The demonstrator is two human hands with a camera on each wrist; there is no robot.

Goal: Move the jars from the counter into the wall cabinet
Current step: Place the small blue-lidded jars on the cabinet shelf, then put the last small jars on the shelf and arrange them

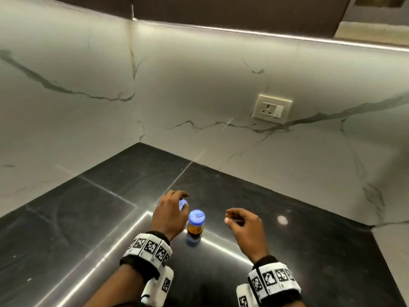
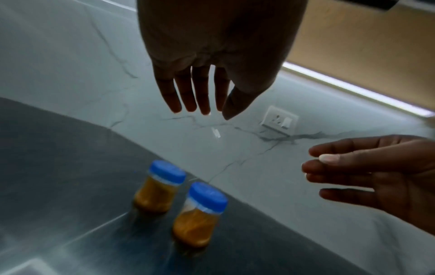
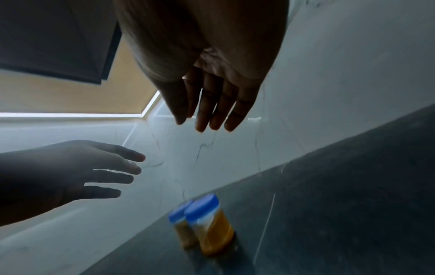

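Observation:
Two small jars with blue lids and amber contents stand upright side by side on the black counter (image 1: pixel 88 218). The near jar (image 1: pixel 196 223) shows fully in the head view; the far jar (image 1: pixel 183 204) is mostly hidden behind my left hand (image 1: pixel 177 202). The left wrist view shows both: far jar (image 2: pixel 160 188), near jar (image 2: pixel 198 214). My left hand (image 2: pixel 204 106) hovers above them with straight fingers, touching nothing. To the right of the jars, my right hand (image 1: pixel 229 217) is relaxed and empty. From the right wrist, the right hand (image 3: pixel 200 119) hangs above the jars (image 3: pixel 209 223).
The counter ends in a corner of white marble backsplash (image 1: pixel 199 96). A wall socket (image 1: pixel 272 108) sits on the right wall. The dark underside of the wall cabinet (image 1: pixel 243 12), with a light strip, runs along the top.

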